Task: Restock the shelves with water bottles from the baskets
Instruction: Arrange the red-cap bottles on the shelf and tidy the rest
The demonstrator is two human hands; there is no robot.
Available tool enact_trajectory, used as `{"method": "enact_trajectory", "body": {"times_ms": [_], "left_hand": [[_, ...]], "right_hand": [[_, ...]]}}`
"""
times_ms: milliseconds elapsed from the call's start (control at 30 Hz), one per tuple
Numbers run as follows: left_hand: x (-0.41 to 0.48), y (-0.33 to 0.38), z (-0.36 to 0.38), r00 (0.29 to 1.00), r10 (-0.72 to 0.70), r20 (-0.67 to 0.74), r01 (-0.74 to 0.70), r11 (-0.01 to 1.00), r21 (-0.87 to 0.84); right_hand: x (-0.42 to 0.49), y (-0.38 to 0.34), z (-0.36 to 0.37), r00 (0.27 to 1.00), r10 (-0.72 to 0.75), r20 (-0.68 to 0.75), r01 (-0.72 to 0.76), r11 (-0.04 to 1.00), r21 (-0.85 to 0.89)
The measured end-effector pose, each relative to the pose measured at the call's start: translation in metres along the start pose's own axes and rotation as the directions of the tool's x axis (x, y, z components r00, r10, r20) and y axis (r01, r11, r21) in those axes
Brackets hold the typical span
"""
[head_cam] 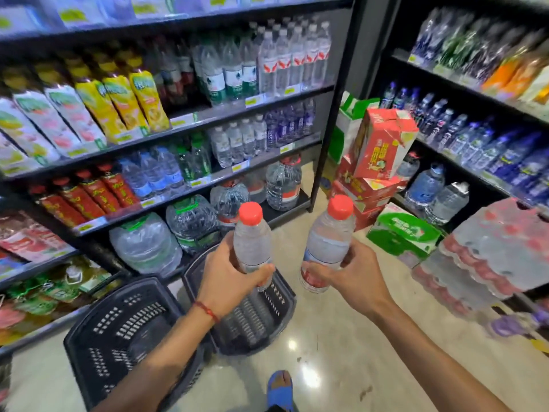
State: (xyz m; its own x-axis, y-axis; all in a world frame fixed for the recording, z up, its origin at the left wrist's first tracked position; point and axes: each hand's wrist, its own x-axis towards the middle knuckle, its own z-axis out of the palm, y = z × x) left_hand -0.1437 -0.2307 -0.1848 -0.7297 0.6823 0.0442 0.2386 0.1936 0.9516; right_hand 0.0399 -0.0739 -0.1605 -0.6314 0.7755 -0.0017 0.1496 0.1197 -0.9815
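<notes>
- Shelves (190,126) at left, stocked with bottles and cartons (much of it blurred).
- Two black baskets (124,328) on the floor below, side by side, bare inside.
- Left hand (228,275), fingers wrapped round an upright red-capped water bottle (252,242), above the further basket.
- Right hand (350,272) gripping a second bottle (326,245), tilted slightly.

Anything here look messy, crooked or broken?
Yes: the red carton on top of the stack by the right shelf sits tilted, its top flaps torn open. One black basket leans against the shelf base instead of lying flat. Nothing looks spilled; both hands hold upright bottles.
</notes>
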Motion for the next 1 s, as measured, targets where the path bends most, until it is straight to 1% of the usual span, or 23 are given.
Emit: {"method": "enact_trajectory", "body": {"times_ms": [100,267,433,533,600,700,833,1000], "left_hand": [[0.045,0.009,0.023,1.0,-0.005,-0.009,0.005,1.0,0.013],[0.108,0.024,0.055,0.991,0.028,-0.132,-0.016,0.996,0.09],[0.169,0.038,0.093,0.971,0.019,-0.238,0.008,0.993,0.114],[0.199,0.049,0.122,0.942,0.0,-0.336,0.03,0.996,0.083],[0.213,0.054,0.139,0.924,-0.047,-0.38,0.069,0.997,0.045],[0.229,0.061,0.156,0.883,-0.066,-0.464,0.089,0.996,0.029],[0.244,0.07,0.159,0.839,-0.117,-0.532,0.124,0.992,-0.022],[0.272,0.061,0.131,0.753,-0.137,-0.644,0.171,0.985,-0.009]], "right_hand": [[0.053,0.0,-0.02,0.999,-0.035,0.035,0.036,0.999,-0.033],[0.138,0.001,-0.044,0.992,-0.101,0.078,0.102,0.995,-0.017],[0.233,0.011,-0.07,0.963,-0.153,0.22,0.161,0.987,-0.016],[0.291,0.009,-0.09,0.928,-0.194,0.318,0.211,0.977,-0.022],[0.323,0.004,-0.101,0.902,-0.189,0.388,0.217,0.976,-0.03],[0.368,-0.004,-0.107,0.846,-0.224,0.483,0.257,0.966,-0.002],[0.412,-0.009,-0.091,0.774,-0.31,0.552,0.363,0.932,0.013],[0.454,-0.01,-0.045,0.726,-0.331,0.602,0.411,0.912,0.006]]}}
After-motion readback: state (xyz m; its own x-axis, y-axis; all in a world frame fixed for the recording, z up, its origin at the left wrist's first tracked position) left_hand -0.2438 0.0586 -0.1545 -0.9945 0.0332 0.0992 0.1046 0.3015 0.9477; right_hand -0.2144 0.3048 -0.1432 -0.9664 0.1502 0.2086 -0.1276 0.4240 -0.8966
